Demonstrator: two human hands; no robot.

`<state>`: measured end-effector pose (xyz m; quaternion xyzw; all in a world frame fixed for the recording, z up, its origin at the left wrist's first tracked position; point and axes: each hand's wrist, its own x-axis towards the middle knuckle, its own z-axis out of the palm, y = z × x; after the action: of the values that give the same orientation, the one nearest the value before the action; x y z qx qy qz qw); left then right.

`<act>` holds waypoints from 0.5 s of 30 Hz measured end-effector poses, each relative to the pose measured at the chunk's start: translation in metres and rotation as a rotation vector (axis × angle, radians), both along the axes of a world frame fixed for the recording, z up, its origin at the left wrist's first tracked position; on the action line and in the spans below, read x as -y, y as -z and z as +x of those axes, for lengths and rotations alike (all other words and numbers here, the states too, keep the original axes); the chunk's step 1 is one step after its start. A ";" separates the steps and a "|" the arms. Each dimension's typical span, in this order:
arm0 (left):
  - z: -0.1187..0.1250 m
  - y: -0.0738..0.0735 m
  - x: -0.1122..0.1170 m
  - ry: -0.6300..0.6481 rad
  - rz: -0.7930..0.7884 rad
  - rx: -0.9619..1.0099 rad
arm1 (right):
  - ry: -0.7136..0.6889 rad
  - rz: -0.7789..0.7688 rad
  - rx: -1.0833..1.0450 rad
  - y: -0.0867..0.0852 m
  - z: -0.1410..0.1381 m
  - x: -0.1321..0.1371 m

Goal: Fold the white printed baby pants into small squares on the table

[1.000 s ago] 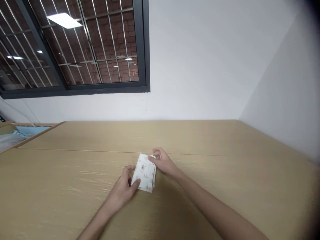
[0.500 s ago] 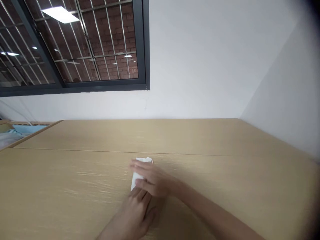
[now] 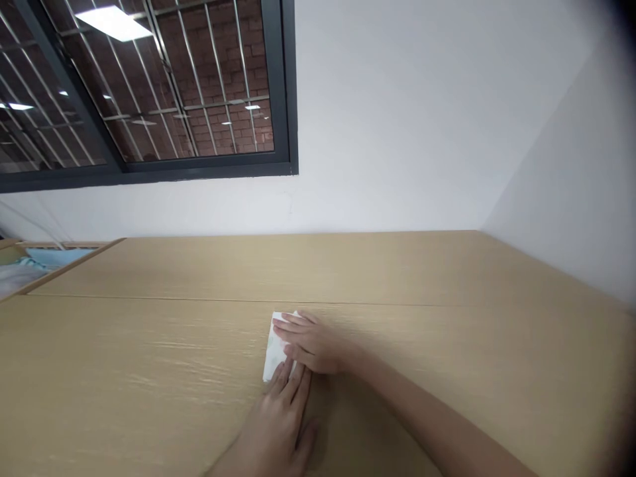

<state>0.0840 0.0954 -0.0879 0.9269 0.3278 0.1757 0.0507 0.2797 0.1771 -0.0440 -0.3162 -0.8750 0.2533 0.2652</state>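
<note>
A white, flat piece that looks like folded paper or tissue (image 3: 274, 356) lies on the pale wooden surface (image 3: 149, 371). My right hand (image 3: 315, 343) rests across its upper right part, fingers stretched out and pointing left. From below, my left hand (image 3: 283, 414) reaches up with its fingertips on the lower edge of the white piece, fingers extended and the thumb apart. The fingertips of both hands are close together, near the right thumb. The right side of the white piece is hidden under the hands.
A seam (image 3: 199, 300) runs across the wooden surface behind the hands. White walls (image 3: 387, 132) rise at the back and right, with a dark-framed barred window (image 3: 209, 165) at upper left. Beyond the raised left edge lies light-blue fabric (image 3: 62, 256).
My right hand has shifted slightly right and its fingers now lie flatter, leaving more of the white piece showing. My left hand has moved a little to the right.
</note>
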 end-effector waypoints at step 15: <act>-0.006 -0.021 -0.010 -0.236 -0.123 0.313 | 0.375 0.187 -0.064 0.020 0.016 -0.010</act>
<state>0.0780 0.1055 -0.0666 0.8386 0.4325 0.3018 0.1363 0.2957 0.1868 -0.0635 -0.4391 -0.8117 0.1271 0.3635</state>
